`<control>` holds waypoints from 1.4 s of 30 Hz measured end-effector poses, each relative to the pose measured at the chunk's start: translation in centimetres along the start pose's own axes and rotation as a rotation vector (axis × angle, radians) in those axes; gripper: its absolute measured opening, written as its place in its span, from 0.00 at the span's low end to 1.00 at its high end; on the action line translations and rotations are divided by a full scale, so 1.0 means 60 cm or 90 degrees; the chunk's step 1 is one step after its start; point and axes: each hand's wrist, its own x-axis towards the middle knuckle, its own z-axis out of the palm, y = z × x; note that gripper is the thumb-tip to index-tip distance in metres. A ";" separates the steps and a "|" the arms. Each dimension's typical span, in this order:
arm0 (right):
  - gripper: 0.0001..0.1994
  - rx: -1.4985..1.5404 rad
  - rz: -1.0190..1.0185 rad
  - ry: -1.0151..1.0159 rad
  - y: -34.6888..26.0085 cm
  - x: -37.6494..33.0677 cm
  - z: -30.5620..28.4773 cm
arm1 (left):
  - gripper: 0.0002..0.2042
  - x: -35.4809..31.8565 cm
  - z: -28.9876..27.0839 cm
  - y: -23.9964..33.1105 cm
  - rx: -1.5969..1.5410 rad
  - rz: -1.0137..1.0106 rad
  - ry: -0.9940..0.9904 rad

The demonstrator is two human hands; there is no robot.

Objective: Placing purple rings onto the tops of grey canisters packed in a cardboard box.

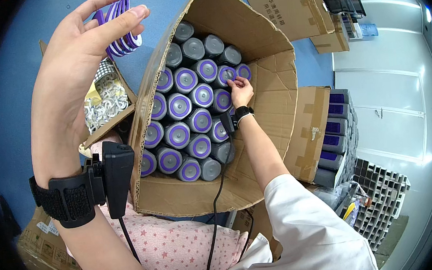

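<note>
My left hand (84,41), raised at the upper left, is closed around a stack of purple and white rings (122,28). Below and to its right stands an open cardboard box (269,100) packed with upright grey canisters (192,49). Many of the canisters carry a flat purple ring (179,136) on top; several at the far end and a few at the near end show plain grey tops. Inside the box, toward its right wall, my right hand (241,91) has its fingers pinched at the edge of a purple ring (227,73) on one canister.
Left of the box sits a smaller carton (108,129) of loose white pieces. Black cables (216,211) run from my wrist devices across my lap. Stacked grey and purple units (335,135) stand at the right behind a carton (307,133). More cartons (292,7) are at the far right.
</note>
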 end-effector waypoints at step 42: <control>0.30 -0.293 -0.123 -0.137 -0.037 0.012 -0.010 | 0.29 0.002 0.004 -0.008 -0.037 0.030 0.008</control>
